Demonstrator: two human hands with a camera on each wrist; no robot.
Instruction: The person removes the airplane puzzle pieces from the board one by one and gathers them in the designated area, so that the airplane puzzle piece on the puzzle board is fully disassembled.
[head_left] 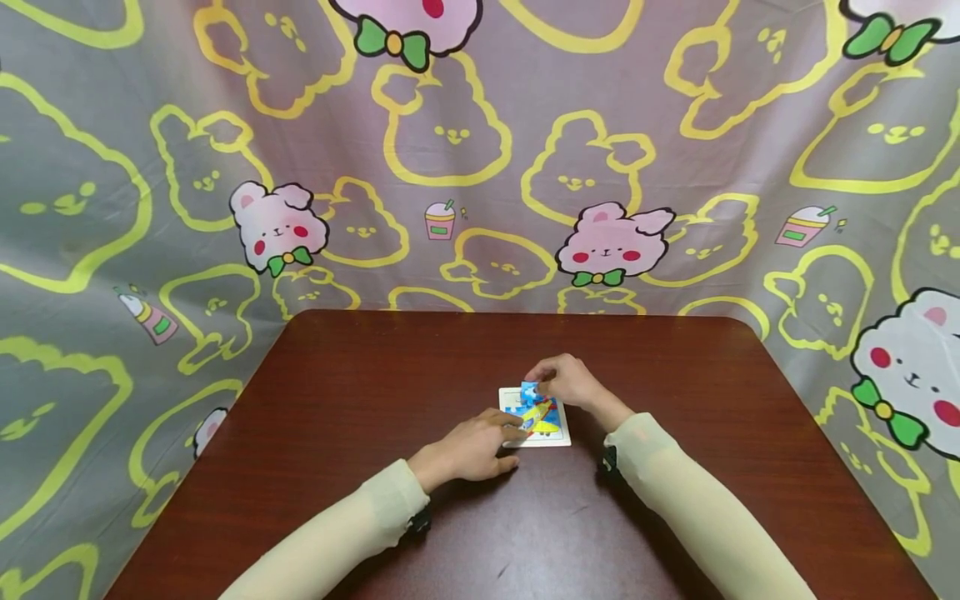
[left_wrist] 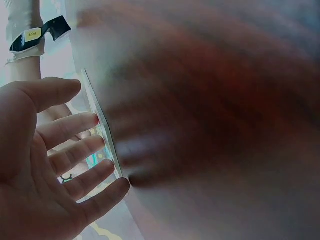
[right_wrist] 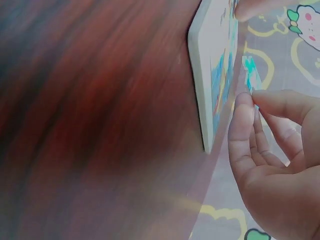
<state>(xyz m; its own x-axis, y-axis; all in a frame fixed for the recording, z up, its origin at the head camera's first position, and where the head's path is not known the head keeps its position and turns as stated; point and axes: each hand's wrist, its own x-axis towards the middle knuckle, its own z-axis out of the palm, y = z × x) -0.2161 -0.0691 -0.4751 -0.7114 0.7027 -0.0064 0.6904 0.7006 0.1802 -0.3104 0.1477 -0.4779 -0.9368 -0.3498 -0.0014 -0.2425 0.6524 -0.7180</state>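
Note:
A small square jigsaw board (head_left: 564, 439) with a pale rim and a blue and yellow picture lies on the brown table. My right hand (head_left: 572, 385) pinches a blue puzzle piece (head_left: 529, 392) between thumb and fingertips, over the board's far part. In the right wrist view the piece (right_wrist: 251, 72) stands clear of the board (right_wrist: 201, 95). My left hand (head_left: 474, 446) rests at the board's left side, fingers spread and nearly straight, fingertips over its edge. The left wrist view shows that hand (left_wrist: 65, 160) with its palm bare.
The brown table (head_left: 375, 375) stretches to both sides of the board. Behind it hangs a grey curtain (head_left: 480, 200) with yellow outlines and pink cartoon animals. A dark band (left_wrist: 40, 36) sits on the right wrist.

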